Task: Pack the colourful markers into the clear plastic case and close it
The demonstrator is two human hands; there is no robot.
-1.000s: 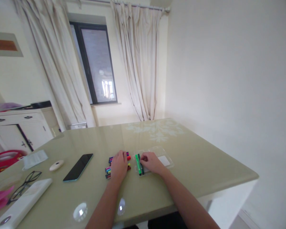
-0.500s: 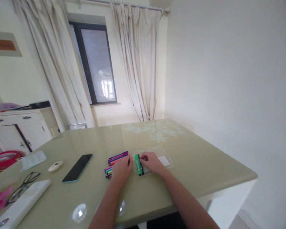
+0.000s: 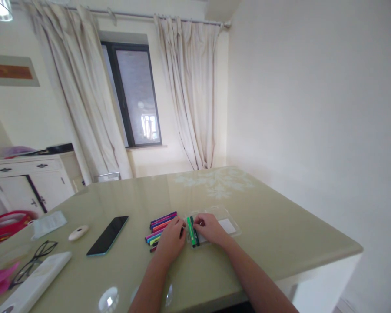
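Observation:
My left hand (image 3: 172, 238) lies over the right end of a group of coloured markers (image 3: 163, 219), its fingers curled down. Whatever is under or between those fingers is hidden. To its right is a clear plastic case (image 3: 237, 230), lying open and flat. A bright green marker (image 3: 191, 232) and a dark green marker (image 3: 195, 234) lie side by side in the left part of this case. My right hand (image 3: 210, 227) is over the case, thumb and fingers pinched together against the dark green marker.
Left of the markers lie a black-screened phone (image 3: 108, 236), a round white object (image 3: 78, 233) and glasses (image 3: 35, 258). A long white object (image 3: 39, 280) is near the left front. The table's right edge (image 3: 299, 211) runs near the wall.
The view has tilted up a little, so the table sits lower in it. My left hand has shifted slightly right, towards the case. The right hand stays by the dark green marker.

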